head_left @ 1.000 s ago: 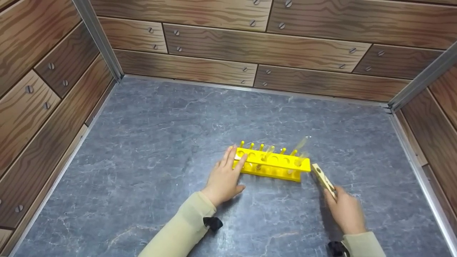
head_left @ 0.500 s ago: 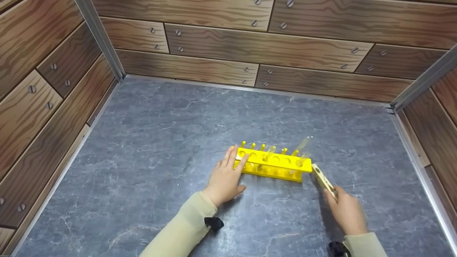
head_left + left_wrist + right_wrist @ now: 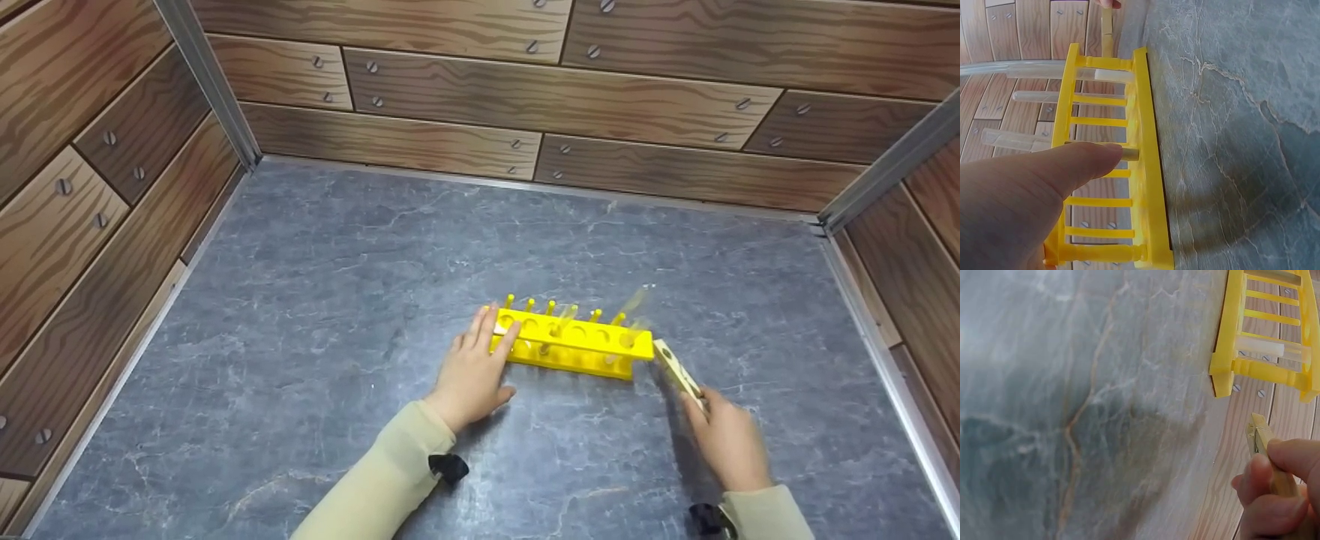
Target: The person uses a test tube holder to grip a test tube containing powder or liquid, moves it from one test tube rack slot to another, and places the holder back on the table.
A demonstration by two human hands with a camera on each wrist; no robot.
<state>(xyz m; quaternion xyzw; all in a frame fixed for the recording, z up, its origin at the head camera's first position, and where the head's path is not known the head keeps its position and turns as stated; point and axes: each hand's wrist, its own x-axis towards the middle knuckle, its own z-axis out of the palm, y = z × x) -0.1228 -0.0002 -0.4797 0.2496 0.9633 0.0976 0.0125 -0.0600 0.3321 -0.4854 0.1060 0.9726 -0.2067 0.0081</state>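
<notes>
A yellow test tube rack [image 3: 600, 348] stands upright on the floor, pegs along its far side. My left hand [image 3: 471, 375] rests on its left end, fingers extended over the top plate and thumb apart in the head view. My right hand [image 3: 729, 444] grips a wooden test tube holder [image 3: 678, 373], whose tip is close to the rack's right end. Clear test tubes stand in a middle hole [image 3: 568, 318] and the rightmost hole; the right one holds something white [image 3: 1266, 347]. Another clear tube [image 3: 636, 300] slants up at the back right, apparently on a peg.
The blue-grey marbled surface [image 3: 345, 322] extends around the rack. Wood-patterned walls [image 3: 465, 82] enclose it at the back, left and right, with metal strips along the bottom edges and corners.
</notes>
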